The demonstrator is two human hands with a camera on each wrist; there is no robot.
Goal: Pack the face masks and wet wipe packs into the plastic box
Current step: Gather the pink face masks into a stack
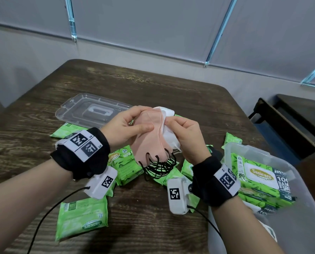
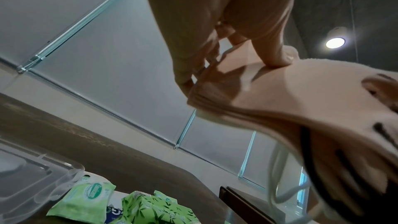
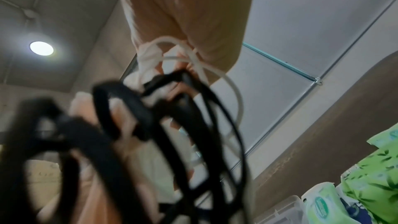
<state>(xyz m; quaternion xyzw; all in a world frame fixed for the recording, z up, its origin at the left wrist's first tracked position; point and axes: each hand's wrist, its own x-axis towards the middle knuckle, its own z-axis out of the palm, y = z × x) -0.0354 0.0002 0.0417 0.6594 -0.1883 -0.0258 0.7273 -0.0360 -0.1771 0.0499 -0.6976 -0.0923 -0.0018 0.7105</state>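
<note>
Both hands hold a stack of face masks (image 1: 149, 142) above the table's middle: pink ones with black ear loops (image 1: 160, 167) hanging down, white ones (image 1: 168, 125) behind. My left hand (image 1: 127, 127) grips the pink masks (image 2: 301, 94), thumb on the front. My right hand (image 1: 186, 132) pinches the white masks (image 3: 150, 67) from the right. The clear plastic box (image 1: 303, 222) stands at the front right, with large green wet wipe packs (image 1: 263, 176) inside. Several small green wipe packs (image 1: 81, 217) lie on the table under my hands.
The box's clear lid (image 1: 90, 110) lies flat at the back left of the wooden table (image 1: 153, 85). A dark bench (image 1: 288, 121) stands beyond the table's right edge. Wrist-camera cables trail toward the front edge.
</note>
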